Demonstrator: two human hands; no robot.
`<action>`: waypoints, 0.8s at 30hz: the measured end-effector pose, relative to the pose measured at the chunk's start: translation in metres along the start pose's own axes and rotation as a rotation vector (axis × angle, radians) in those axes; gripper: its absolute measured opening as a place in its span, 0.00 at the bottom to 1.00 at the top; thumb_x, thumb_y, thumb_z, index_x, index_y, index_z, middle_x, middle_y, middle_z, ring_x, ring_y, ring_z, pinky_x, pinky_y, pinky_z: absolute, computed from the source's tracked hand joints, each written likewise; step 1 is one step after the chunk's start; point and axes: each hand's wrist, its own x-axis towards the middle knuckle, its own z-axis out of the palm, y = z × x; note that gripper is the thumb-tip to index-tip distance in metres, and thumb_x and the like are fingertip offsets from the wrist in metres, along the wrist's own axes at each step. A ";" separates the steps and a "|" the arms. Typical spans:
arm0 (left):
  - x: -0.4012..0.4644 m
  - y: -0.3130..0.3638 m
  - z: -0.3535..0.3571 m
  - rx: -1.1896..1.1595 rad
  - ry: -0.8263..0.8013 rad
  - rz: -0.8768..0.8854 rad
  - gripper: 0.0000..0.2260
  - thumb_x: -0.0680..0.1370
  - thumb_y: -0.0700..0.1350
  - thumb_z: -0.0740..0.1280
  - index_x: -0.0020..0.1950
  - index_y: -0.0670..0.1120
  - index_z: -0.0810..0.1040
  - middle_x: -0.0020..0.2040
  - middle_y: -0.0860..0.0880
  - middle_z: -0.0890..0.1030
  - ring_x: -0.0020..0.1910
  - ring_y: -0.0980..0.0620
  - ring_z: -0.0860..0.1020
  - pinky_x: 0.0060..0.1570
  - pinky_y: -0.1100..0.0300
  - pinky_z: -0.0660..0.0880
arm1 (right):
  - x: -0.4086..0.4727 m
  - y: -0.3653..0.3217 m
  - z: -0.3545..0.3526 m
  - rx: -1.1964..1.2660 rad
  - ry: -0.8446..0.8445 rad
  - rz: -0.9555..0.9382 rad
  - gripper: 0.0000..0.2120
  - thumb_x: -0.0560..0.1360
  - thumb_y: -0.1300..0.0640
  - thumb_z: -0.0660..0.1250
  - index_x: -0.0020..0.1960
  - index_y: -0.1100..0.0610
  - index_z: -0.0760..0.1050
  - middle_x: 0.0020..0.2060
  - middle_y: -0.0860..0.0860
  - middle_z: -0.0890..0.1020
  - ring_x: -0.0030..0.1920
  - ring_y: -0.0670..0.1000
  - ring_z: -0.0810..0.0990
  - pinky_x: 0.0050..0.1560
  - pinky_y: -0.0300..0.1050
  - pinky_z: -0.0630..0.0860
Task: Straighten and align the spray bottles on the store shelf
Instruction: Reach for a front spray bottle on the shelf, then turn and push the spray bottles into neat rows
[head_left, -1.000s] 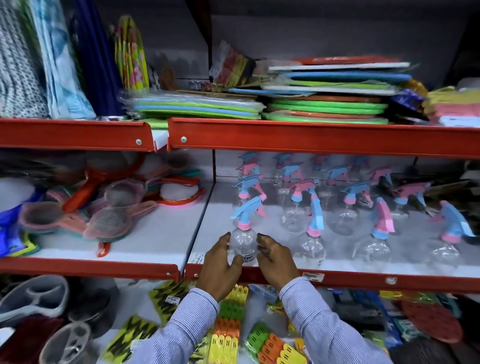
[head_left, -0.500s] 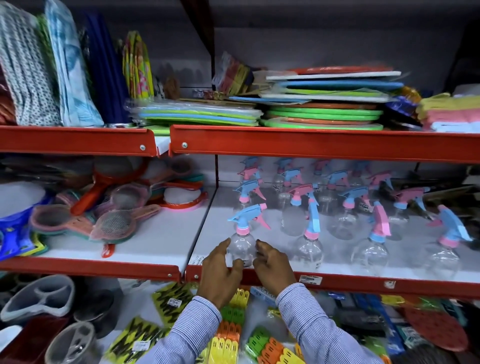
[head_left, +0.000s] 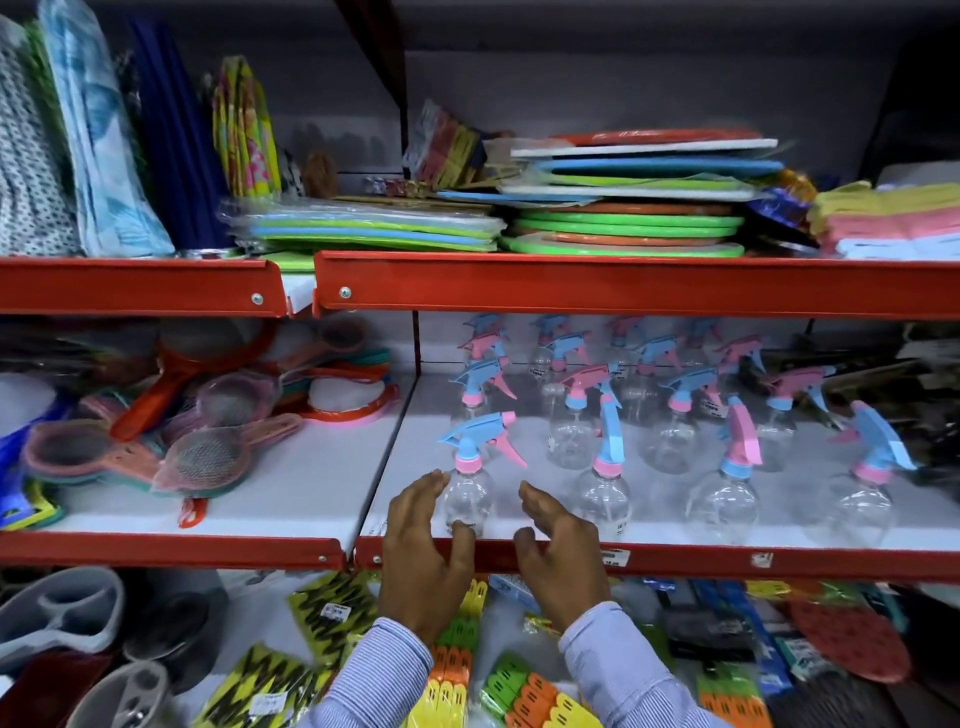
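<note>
So I'm looking at the red-edged store shelf (head_left: 675, 558), middle level, and both arms are reaching in from below in striped sleeves (head_left: 384, 670). The rows of clear spray bottles (head_left: 670, 415) with pink and blue trigger heads are sitting on the white shelf board, heads pointing in different directions.

The left hand (head_left: 423, 556) is standing palm inward, fingers stretched up along the left side of the front-left bottle (head_left: 470, 493). Its fingertips are touching or just about touching the bottle's shoulder, and the thumb is curling in front of the base. I can't tell for sure if that counts as a real grip, but the hand is looking loose and open, not wrapped around.

The right hand (head_left: 558, 551) is hovering just to the right of the same bottle, fingers spread and slightly curled, clearly apart from it, grip open and holding nothing.

The bottle is standing upright between the two hands near the front edge, blue nozzle pointing left, pink trigger hanging right.
</note>
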 end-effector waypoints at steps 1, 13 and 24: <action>-0.002 0.003 0.003 -0.019 0.025 0.055 0.20 0.71 0.44 0.64 0.63 0.48 0.75 0.61 0.50 0.76 0.61 0.55 0.73 0.62 0.57 0.72 | -0.005 0.003 -0.007 0.013 0.068 -0.017 0.22 0.72 0.63 0.63 0.65 0.52 0.74 0.59 0.51 0.82 0.59 0.45 0.79 0.63 0.41 0.74; -0.026 0.062 0.083 -0.045 -0.178 0.004 0.19 0.70 0.46 0.68 0.61 0.52 0.74 0.54 0.53 0.78 0.48 0.60 0.77 0.48 0.71 0.71 | 0.012 0.061 -0.089 0.120 0.386 0.032 0.16 0.70 0.68 0.63 0.51 0.51 0.77 0.47 0.50 0.83 0.44 0.47 0.80 0.45 0.40 0.76; -0.042 0.103 0.123 0.007 -0.156 -0.183 0.26 0.69 0.50 0.64 0.67 0.47 0.71 0.63 0.47 0.76 0.56 0.51 0.78 0.57 0.52 0.78 | 0.060 0.087 -0.111 0.072 -0.205 0.120 0.22 0.72 0.64 0.57 0.63 0.52 0.75 0.60 0.51 0.80 0.60 0.52 0.78 0.67 0.51 0.73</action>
